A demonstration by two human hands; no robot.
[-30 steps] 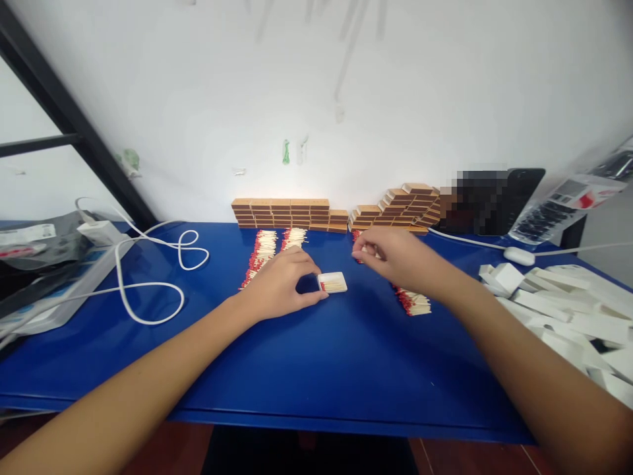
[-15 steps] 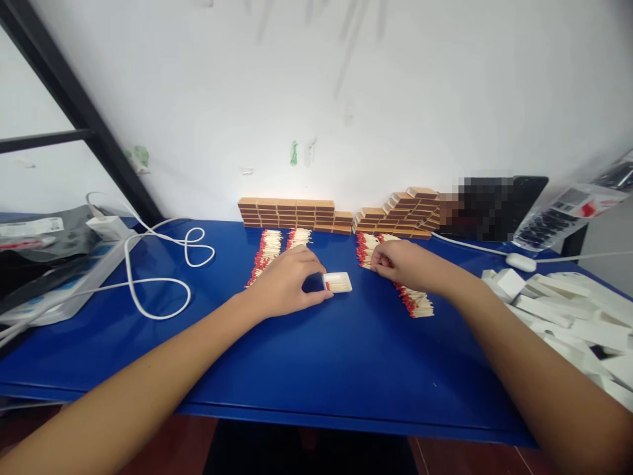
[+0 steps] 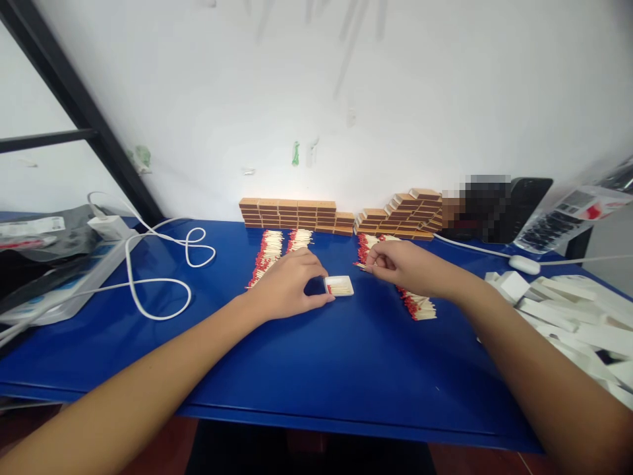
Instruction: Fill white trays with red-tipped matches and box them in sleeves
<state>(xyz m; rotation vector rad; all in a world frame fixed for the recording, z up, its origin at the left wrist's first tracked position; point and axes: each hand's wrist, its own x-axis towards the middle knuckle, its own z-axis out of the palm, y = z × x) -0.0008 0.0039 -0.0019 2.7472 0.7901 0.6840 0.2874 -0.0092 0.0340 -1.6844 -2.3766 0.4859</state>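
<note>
My left hand [image 3: 291,284] rests on the table with thumb and fingers around the left end of a small white matchbox tray [image 3: 348,280]. Some red-tipped matches [image 3: 340,290] lie in the tray's front part. To the right of the tray, my right hand [image 3: 400,265] pinches a few matches [image 3: 361,266], their red heads pointing left. Behind and below that hand lies a long row of matches [image 3: 419,308], partly hidden by it. Two more match rows [image 3: 271,245] lie beyond my left hand, which hides their near part.
Stacked matchboxes [image 3: 297,214] line the wall, with a stepped stack [image 3: 413,210] on the right. White trays [image 3: 568,316] are heaped at the right. A black phone [image 3: 529,208], a clear plastic package [image 3: 554,221] and white cables [image 3: 158,284] lie around the blue table [image 3: 316,369].
My right hand has drawn slightly left, away from the match row, and matches now show at its fingertips. The left hand keeps its hold on the tray.
</note>
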